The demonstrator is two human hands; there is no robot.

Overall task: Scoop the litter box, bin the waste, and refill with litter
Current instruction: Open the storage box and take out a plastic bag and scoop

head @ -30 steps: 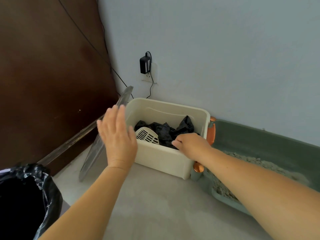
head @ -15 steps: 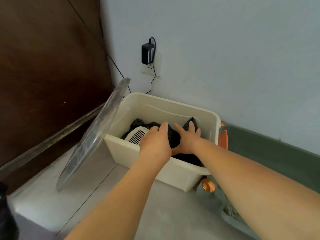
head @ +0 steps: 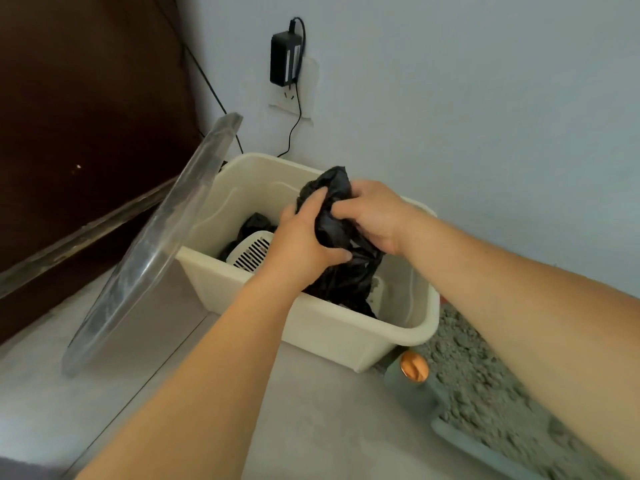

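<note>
two hands [head: 304, 244] [head: 372, 216], one black bag [head: 332, 226], one cream bin [head: 311, 320], one scoop [head: 249, 251], one clear lid [head: 152, 244]

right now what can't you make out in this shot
Head view only:
- What the black bag holds: opaque, and the grip of the left hand and right hand bunches it.
- Scoop handle: hidden behind the left hand and bag.
- Cream bin floor: covered by the bag.
- Litter box far end: cut off by the right arm and frame edge.

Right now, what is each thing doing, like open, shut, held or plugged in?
Storage bin: open.
Clear lid: off, leaning against bin.
Black bag: gripped by left hand and right hand.
Scoop: inside bin.
Adapter: plugged in.
Litter box: holds litter.
</note>
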